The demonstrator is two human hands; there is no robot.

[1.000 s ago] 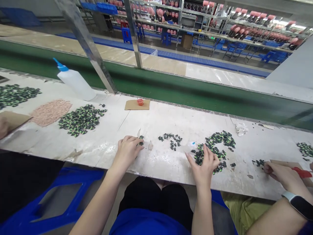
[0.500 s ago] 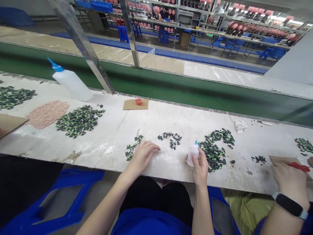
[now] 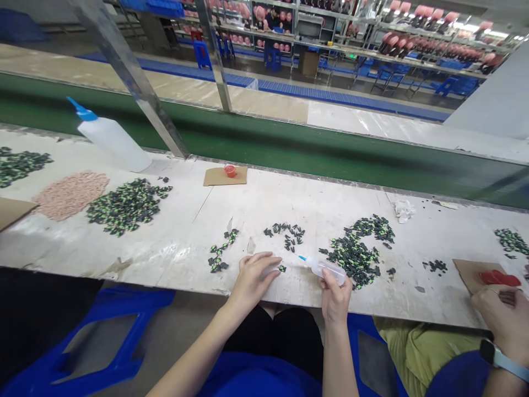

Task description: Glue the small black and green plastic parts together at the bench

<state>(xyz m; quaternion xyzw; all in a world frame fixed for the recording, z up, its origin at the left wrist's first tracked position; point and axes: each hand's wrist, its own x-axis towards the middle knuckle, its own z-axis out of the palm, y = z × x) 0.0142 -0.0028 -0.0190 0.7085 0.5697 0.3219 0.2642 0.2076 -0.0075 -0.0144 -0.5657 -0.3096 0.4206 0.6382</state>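
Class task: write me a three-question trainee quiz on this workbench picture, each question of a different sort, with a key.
1. True or false: the right hand holds a small squeeze bottle with its blue tip pointing toward the left hand.
2. What stands on the cardboard square near the green belt? A) scissors B) a small red cup C) a roll of tape
3. Fill in: the pile left of the big dark-green pile is ____ in colour.

Key: 1 true; 2 B; 3 pink, the pink pile.
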